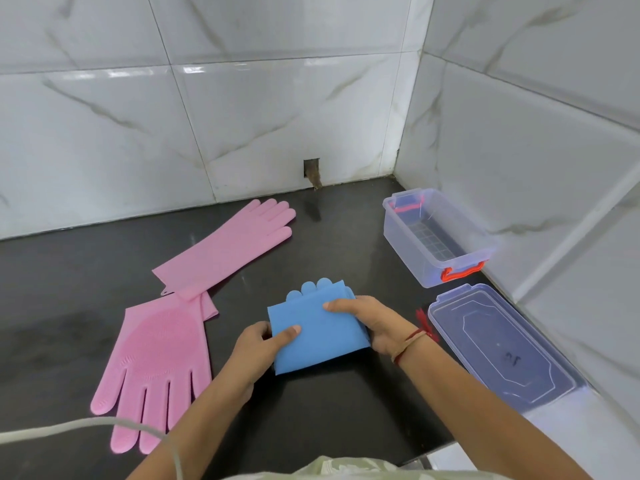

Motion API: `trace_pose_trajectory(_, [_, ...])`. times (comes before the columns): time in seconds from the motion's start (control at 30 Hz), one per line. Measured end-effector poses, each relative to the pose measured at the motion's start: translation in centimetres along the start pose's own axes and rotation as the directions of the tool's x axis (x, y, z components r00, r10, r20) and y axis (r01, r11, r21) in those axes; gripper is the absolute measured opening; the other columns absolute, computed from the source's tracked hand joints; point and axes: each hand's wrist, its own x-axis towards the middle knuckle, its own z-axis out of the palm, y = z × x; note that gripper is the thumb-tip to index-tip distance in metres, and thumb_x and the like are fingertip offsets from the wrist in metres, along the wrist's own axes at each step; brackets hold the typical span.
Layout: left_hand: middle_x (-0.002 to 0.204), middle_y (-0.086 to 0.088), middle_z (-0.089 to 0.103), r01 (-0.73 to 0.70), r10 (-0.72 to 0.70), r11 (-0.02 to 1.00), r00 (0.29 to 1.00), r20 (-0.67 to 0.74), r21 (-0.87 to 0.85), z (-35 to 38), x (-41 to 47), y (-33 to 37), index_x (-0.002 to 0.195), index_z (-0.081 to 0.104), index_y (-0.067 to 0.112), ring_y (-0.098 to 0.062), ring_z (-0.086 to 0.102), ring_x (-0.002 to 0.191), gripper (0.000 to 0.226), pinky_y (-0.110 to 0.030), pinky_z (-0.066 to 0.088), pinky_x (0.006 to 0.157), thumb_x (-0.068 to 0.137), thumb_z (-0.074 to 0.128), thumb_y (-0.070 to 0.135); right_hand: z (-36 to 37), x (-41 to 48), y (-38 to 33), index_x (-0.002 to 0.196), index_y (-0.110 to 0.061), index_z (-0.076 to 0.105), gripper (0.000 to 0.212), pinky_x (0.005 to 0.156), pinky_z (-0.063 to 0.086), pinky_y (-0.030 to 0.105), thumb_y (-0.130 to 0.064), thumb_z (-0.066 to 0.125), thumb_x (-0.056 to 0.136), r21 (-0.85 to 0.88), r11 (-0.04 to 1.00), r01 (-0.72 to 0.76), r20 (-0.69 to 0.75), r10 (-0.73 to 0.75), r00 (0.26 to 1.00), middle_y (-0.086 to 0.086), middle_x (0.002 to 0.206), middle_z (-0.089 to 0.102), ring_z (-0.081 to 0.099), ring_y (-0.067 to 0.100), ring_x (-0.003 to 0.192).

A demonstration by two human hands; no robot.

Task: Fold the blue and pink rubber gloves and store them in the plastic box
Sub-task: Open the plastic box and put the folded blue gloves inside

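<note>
A folded blue rubber glove (320, 337) lies on the dark counter in the middle, its fingertips poking out at the far edge. My left hand (258, 351) grips its left edge, thumb on top. My right hand (372, 320) holds its right edge, thumb pressed on top. Two pink gloves lie flat to the left: one (228, 247) stretched toward the wall, the other (156, 368) with fingers pointing at me, its cuff under the first. The clear plastic box (433, 237) with red latches stands open at the right by the wall.
The box's clear lid (498, 344) lies flat on the counter in front of the box, right of my right wrist. Tiled walls close off the back and right. A white cable (86, 426) crosses the lower left. The counter's front edge runs near my body.
</note>
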Motion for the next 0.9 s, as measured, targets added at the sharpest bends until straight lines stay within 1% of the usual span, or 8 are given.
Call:
trace_pose_trajectory(0.13, [0.111, 0.001, 0.067, -0.048, 0.051, 0.992, 0.998, 0.026, -0.120, 0.5, 0.1, 0.7, 0.116, 0.058, 0.021, -0.017, 0.066, 0.098, 0.043, -0.027, 0.056, 0.072, 0.080, 0.071, 0.038, -0.4, -0.5, -0.3, 0.112, -0.017, 0.062, 0.047, 0.071, 0.059, 0.039, -0.020, 0.078, 0.068, 0.161, 0.987, -0.017, 0.066, 0.007, 0.998, 0.011, 0.109, 0.068, 0.066, 0.028, 0.099])
trace_pose_trajectory(0.23, [0.117, -0.001, 0.067, -0.017, 0.055, 0.980, 0.980, 0.189, -0.200, 0.2, 0.9, 2.1, 0.122, 0.055, 0.023, -0.020, 0.067, 0.103, 0.058, -0.037, 0.057, 0.085, 0.070, 0.075, 0.042, -1.0, -1.2, -0.7, 0.113, -0.017, 0.062, 0.055, 0.073, 0.059, 0.042, -0.018, 0.080, 0.061, 0.269, 0.963, -0.003, 0.097, -0.024, 0.995, 0.013, 0.112, 0.067, 0.065, 0.030, 0.101])
trace_pose_trajectory(0.3, [0.119, -0.003, 0.067, 0.004, 0.067, 0.970, 0.956, 0.285, -0.243, 0.1, 1.7, 3.6, 0.122, 0.055, 0.021, -0.021, 0.068, 0.103, 0.068, -0.039, 0.057, 0.085, 0.062, 0.080, 0.040, -1.6, -1.6, -1.3, 0.114, -0.017, 0.062, 0.054, 0.075, 0.058, 0.043, -0.019, 0.078, 0.063, 0.292, 0.955, 0.058, 0.115, -0.095, 0.989, 0.013, 0.113, 0.067, 0.065, 0.030, 0.103])
trace_pose_trajectory(0.43, [0.120, -0.006, 0.064, -0.116, 0.162, 0.979, 0.941, 0.297, -0.167, 1.1, 3.9, 8.0, 0.120, 0.053, 0.017, -0.022, 0.068, 0.103, 0.081, -0.041, 0.057, 0.084, 0.050, 0.085, 0.041, -3.5, -2.3, -3.1, 0.120, -0.019, 0.056, 0.041, 0.083, 0.057, 0.046, -0.015, 0.066, 0.081, 0.306, 0.904, 0.298, 0.057, -0.330, 0.942, 0.011, 0.118, 0.064, 0.062, 0.029, 0.109])
trace_pose_trajectory(0.57, [0.118, -0.003, 0.065, -0.291, 0.298, 0.954, 0.896, 0.330, -0.070, 3.4, 6.0, 13.4, 0.123, 0.052, 0.019, -0.017, 0.067, 0.100, 0.075, -0.034, 0.057, 0.083, 0.058, 0.082, 0.039, -6.2, -3.0, -6.2, 0.130, -0.012, 0.049, 0.044, 0.093, 0.053, 0.046, -0.010, 0.059, 0.087, 0.223, 0.855, 0.469, -0.033, -0.474, 0.880, 0.014, 0.128, 0.059, 0.057, 0.030, 0.117])
trace_pose_trajectory(0.7, [0.114, -0.005, 0.069, -0.437, 0.405, 0.899, 0.823, 0.399, -0.012, 6.9, 8.1, 18.4, 0.118, 0.060, 0.013, -0.020, 0.067, 0.103, 0.051, -0.037, 0.053, 0.092, 0.073, 0.080, 0.028, -9.5, -4.4, -9.3, 0.126, -0.005, 0.055, 0.038, 0.096, 0.051, 0.035, -0.012, 0.055, 0.089, 0.198, 0.801, 0.566, -0.067, -0.565, 0.823, 0.011, 0.124, 0.063, 0.061, 0.022, 0.112])
trace_pose_trajectory(0.83, [0.102, 0.005, 0.068, -0.505, 0.410, 0.859, 0.778, 0.477, 0.085, 10.9, 9.6, 22.3, 0.108, 0.062, 0.020, -0.009, 0.066, 0.093, 0.035, -0.022, 0.053, 0.074, 0.078, 0.077, 0.029, -12.7, -4.9, -10.8, 0.128, -0.003, 0.052, 0.040, 0.099, 0.046, 0.036, -0.018, 0.052, 0.091, 0.166, 0.774, 0.611, -0.190, -0.583, 0.790, 0.013, 0.128, 0.059, 0.059, 0.021, 0.112])
trace_pose_trajectory(0.9, [0.101, 0.003, 0.065, -0.531, 0.418, 0.839, 0.767, 0.487, 0.117, 12.7, 10.4, 23.5, 0.109, 0.061, 0.017, -0.010, 0.063, 0.090, 0.033, -0.022, 0.053, 0.073, 0.081, 0.074, 0.028, -14.1, -4.6, -11.1, 0.129, -0.002, 0.051, 0.041, 0.101, 0.044, 0.041, -0.017, 0.053, 0.091, 0.150, 0.778, 0.611, -0.247, -0.569, 0.785, 0.015, 0.131, 0.057, 0.057, 0.026, 0.115])
